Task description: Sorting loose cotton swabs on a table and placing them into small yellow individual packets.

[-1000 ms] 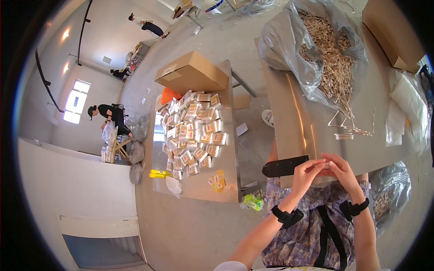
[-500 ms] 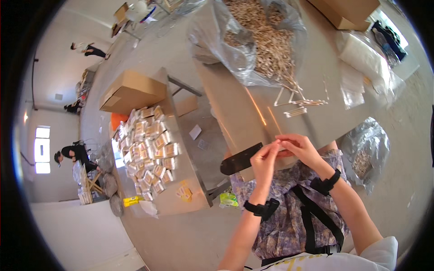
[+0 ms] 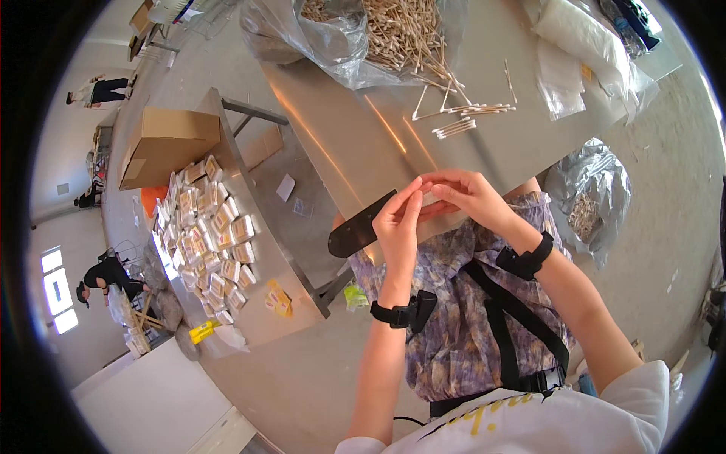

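Over the near edge of the metal table (image 3: 355, 144), my left hand (image 3: 398, 223) and my right hand (image 3: 476, 198) meet at the fingertips. Both hands are closed in a pinch. A small whitish, see-through piece (image 3: 429, 198) shows between them; fingers hide most of it, and its kind cannot be made out. Close by my left hand, a black flat strip (image 3: 355, 232) lies along the table edge. Beyond the hands, a small row of cotton swabs (image 3: 455, 128) rests on the tabletop. Farther off, a heap of cotton swabs (image 3: 404, 34) spills from a clear plastic bag (image 3: 340, 53).
On the left, a second table (image 3: 280, 321) bears many small packed boxes (image 3: 215, 234) and a cardboard box (image 3: 170, 144). Clear plastic sleeves (image 3: 560, 83) lie at the far right. A bag with swabs (image 3: 586, 204) sits at right, below table height. Two people stand far left.
The view has shifted, so the tables and swabs sit differently in the picture. My hands remain together, fingers slightly more spread around the whitish piece, which now shows.
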The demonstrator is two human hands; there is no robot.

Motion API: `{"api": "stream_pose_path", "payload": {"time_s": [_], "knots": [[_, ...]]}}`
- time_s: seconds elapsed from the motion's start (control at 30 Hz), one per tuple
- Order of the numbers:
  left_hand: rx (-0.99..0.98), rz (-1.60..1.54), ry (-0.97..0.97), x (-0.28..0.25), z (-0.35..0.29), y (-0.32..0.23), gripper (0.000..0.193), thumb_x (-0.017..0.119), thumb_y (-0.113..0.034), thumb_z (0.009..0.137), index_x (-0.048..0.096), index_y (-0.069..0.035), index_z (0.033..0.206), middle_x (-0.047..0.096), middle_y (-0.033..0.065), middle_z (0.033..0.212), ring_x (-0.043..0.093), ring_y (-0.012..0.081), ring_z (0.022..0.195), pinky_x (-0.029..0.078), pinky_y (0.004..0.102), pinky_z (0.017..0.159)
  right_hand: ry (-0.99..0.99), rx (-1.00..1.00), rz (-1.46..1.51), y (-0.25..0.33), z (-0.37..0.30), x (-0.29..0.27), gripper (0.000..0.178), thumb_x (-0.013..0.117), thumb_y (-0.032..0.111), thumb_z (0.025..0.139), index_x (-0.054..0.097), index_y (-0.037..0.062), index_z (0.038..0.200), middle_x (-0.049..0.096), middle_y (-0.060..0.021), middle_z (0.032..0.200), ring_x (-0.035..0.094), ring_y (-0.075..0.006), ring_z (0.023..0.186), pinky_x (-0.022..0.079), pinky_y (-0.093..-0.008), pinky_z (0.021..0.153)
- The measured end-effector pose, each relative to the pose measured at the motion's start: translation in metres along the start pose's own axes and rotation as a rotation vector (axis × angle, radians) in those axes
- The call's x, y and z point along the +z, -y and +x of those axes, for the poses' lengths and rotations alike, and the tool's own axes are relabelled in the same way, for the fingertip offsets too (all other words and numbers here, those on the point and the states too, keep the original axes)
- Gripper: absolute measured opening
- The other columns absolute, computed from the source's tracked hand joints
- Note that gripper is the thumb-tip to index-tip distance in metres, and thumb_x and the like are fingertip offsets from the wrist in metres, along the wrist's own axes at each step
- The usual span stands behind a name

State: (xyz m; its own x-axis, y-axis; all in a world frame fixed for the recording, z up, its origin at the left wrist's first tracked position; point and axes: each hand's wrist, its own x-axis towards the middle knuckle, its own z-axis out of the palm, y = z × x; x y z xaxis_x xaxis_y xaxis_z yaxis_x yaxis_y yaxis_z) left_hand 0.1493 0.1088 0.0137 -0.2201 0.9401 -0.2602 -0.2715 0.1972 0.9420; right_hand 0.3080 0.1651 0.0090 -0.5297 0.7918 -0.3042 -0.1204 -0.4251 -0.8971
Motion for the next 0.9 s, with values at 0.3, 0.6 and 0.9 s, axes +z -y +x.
{"api": "stream_pose_path", "payload": {"time_s": [0.3,0.6,0.9], "knots": [[-0.002,0.095,-0.21,-0.02,-0.029,-0.013,0.028,0.063,-0.017,0.101,0.065,0.0,0.123,0.065,0.0019,0.091,0.053,0.0058,0.067,0.045,0.0205,0.061,0.028,-0.136,-0.192,0.009,-0.024,0.011,0.044,0.051,0.018,0.106,0.045,0.0002,0.146,0.059,-0.0155,0.138,0.057,-0.0234,0.127,0.051,-0.0359,0.101],[-0.083,-0.082,-0.07,-0.009,-0.036,-0.021,0.022,0.067,-0.007,0.097,0.06,-0.001,0.116,0.067,0.0021,0.09,0.063,0.0085,0.078,0.049,0.0216,0.065,-0.031,-0.552,-0.757,0.021,-0.038,0.034,0.059,0.067,0.011,0.092,0.044,0.0041,0.146,0.065,-0.0194,0.121,0.066,-0.0381,0.103,0.055,-0.0425,0.083],[0.036,0.03,-0.035,-0.003,-0.045,-0.009,0.027,0.058,-0.001,0.098,0.048,-0.001,0.123,0.068,0.009,0.099,0.067,0.0131,0.084,0.058,0.028,0.072,-0.257,-0.463,-0.742,0.014,-0.029,0.047,0.059,0.073,-0.003,0.081,0.054,0.0041,0.136,0.065,-0.0132,0.126,0.063,-0.0264,0.12,0.05,-0.0374,0.099]]}}
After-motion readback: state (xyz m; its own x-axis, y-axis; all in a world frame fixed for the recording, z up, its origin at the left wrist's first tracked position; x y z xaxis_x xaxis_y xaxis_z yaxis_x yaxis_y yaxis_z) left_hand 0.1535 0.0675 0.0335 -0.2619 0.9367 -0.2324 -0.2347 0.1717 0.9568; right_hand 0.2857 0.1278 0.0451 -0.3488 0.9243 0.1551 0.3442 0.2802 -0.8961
